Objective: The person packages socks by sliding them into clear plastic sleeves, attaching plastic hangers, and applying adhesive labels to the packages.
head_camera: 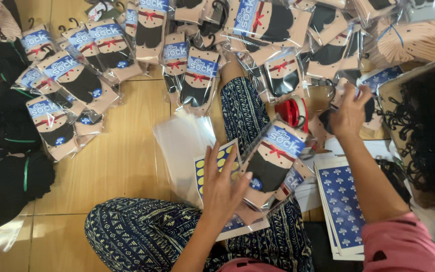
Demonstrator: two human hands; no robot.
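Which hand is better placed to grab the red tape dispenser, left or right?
Probably the right hand. It hovers open just beside the red tape dispenser, holding nothing that I can see. The left hand is lower down, resting on a bagged sock pack on the lap.
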